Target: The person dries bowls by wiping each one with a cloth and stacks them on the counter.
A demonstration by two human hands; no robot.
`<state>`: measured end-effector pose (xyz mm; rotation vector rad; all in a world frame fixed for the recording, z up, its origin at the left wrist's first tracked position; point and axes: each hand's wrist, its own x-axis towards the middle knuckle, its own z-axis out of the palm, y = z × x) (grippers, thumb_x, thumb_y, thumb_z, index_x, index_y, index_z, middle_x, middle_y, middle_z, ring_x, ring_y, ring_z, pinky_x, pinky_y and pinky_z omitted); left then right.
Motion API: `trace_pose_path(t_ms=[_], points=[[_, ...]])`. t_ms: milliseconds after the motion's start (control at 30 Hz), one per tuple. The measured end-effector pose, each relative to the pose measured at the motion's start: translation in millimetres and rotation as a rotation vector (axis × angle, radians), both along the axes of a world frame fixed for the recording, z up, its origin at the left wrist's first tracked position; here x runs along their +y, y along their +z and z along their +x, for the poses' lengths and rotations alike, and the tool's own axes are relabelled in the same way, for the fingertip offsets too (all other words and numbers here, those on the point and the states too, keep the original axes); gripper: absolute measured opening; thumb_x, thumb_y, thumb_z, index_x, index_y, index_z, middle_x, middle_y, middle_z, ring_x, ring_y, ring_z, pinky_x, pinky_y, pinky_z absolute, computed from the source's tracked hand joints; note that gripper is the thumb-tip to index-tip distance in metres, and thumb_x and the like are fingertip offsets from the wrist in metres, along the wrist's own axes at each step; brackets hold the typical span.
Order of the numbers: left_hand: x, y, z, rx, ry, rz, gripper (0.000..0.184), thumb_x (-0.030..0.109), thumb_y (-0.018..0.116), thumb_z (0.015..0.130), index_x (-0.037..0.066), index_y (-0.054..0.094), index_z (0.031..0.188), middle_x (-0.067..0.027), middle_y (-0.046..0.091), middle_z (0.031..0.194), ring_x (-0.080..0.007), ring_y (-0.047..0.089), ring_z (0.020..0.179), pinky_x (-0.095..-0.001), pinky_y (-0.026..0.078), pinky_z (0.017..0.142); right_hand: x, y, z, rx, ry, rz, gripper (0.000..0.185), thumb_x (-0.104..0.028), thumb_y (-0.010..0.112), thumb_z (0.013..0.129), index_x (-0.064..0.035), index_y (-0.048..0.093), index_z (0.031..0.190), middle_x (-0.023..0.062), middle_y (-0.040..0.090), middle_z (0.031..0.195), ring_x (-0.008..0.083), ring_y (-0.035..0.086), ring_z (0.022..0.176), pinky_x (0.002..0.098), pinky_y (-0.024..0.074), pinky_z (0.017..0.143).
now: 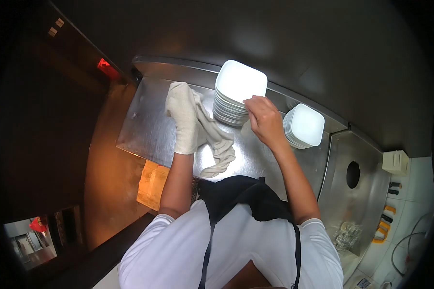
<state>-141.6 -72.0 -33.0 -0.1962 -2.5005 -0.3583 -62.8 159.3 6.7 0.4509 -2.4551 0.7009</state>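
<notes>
My left hand (182, 113), in an off-white glove, is closed on a pale grey cloth (218, 144) that trails down over the steel counter (152, 127). Just to its right stands a tall stack of white square dishes with rounded corners (231, 113). At the near right corner of that stack, my bare right hand (264, 118) pinches the rim of the top dish (241, 81). The thumb is mostly hidden behind the fingers. A second, smaller stack of white dishes (304, 126) stands right of my right hand, apart from it.
A raised steel edge (178, 63) runs along the counter's back against a dark wall. At right, another steel surface has a round hole (353, 174) and clear-looking small items (347, 236). Yellow-and-black handles (383, 226) and a cream box (395, 163) lie beyond.
</notes>
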Motion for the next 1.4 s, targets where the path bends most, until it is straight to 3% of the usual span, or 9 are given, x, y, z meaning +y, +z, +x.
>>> trace_pose_path(t_ms=[200,300,667,833,1067,1133,1233,1333,1400], points=[[25.1,-8.3,26.8,0.374,0.691,-1.653,0.019,0.016,0.04,0.11,0.006,0.055,0.116,-0.0014,0.053,0.102,-0.0109,0.055,0.09,-0.0232,0.049,0.075,-2.6,9.1,-9.5,-0.082,-0.002,-0.003,0.016,-0.016,0.071,0.092,-0.0042,0.073,0.103,0.0153,0.073,0.099,0.0325,0.069,0.101,0.0442,0.0531,0.09],[53.4,-2.9,24.3,0.482,0.598,-1.433,0.012,0.014,0.053,0.104,0.005,0.057,0.097,0.0002,0.051,0.081,-0.0064,0.052,0.068,-0.0238,0.045,0.055,-2.2,18.2,-11.5,-0.201,0.015,-0.021,0.018,-0.016,0.071,0.092,-0.0018,0.074,0.103,0.016,0.075,0.099,0.0325,0.07,0.101,0.043,0.0541,0.09],[39.8,27.5,26.3,0.513,0.429,-1.708,0.012,0.014,0.053,0.102,0.006,0.061,0.098,0.0007,0.051,0.081,-0.0055,0.044,0.062,-0.0202,0.039,0.049,-4.5,10.9,-12.3,0.009,0.003,0.294,0.011,-0.007,0.069,0.091,-0.0014,0.064,0.099,0.0139,0.072,0.098,0.031,0.068,0.1,0.0439,0.0532,0.086],[64.6,-13.2,14.5,0.514,0.802,-1.515,0.007,0.01,0.055,0.101,0.008,0.061,0.099,0.0018,0.051,0.085,-0.0027,0.043,0.067,-0.0174,0.038,0.052,-0.4,13.3,-9.2,-0.108,0.034,0.271,0.012,-0.008,0.068,0.092,-0.0012,0.065,0.101,0.0149,0.072,0.102,0.032,0.067,0.106,0.0444,0.0524,0.088],[64.4,-6.5,19.4,0.519,0.546,-1.685,0.03,0.025,0.052,0.109,0.011,0.061,0.085,0.0073,0.052,0.068,-0.0025,0.041,0.049,-0.018,0.038,0.04,6.5,-4.7,-12.0,-0.05,0.006,0.21,0.019,-0.018,0.063,0.099,-0.0033,0.067,0.111,0.0106,0.072,0.113,0.0319,0.062,0.122,0.0529,0.0363,0.116],[66.4,4.0,19.3,0.523,0.509,-1.692,0.025,0.029,0.049,0.11,0.01,0.058,0.098,0.0044,0.053,0.082,-0.0053,0.043,0.065,-0.0208,0.039,0.055,5.9,-3.6,-10.5,-0.199,0.005,0.164,0.024,-0.018,0.062,0.1,-0.0035,0.067,0.119,0.0105,0.071,0.122,0.0324,0.059,0.129,0.0551,0.0293,0.121],[69.2,-5.0,9.2,0.69,0.89,-2.049,0.03,0.034,0.044,0.111,0.007,0.054,0.117,0.0002,0.054,0.103,-0.0095,0.046,0.089,-0.025,0.039,0.077,4.6,-4.1,-6.9,-0.154,-0.02,0.122,0.034,-0.02,0.064,0.099,-0.0027,0.066,0.127,0.0141,0.066,0.136,0.0346,0.053,0.136,0.0549,0.0303,0.121],[60.3,-21.0,-3.9,0.841,2.122,-3.232,0.044,0.04,0.038,0.112,0.004,0.049,0.136,-0.0041,0.056,0.124,-0.0137,0.049,0.113,-0.0292,0.04,0.098,11.0,9.7,9.9,-0.086,-0.153,-0.017,0.041,-0.021,0.068,0.096,-0.0023,0.064,0.132,0.0175,0.06,0.144,0.0377,0.049,0.14,0.0551,0.0303,0.121],[40.2,-38.1,-11.1,0.792,2.154,-3.272,0.056,0.043,0.035,0.113,0.003,0.046,0.149,-0.0069,0.057,0.138,-0.0165,0.051,0.129,-0.032,0.04,0.113,38.6,2.3,28.9,-0.092,-0.291,-0.008,0.044,-0.019,0.071,0.093,-0.0019,0.064,0.133,0.0191,0.059,0.145,0.0389,0.049,0.14,0.0553,0.0316,0.12]])
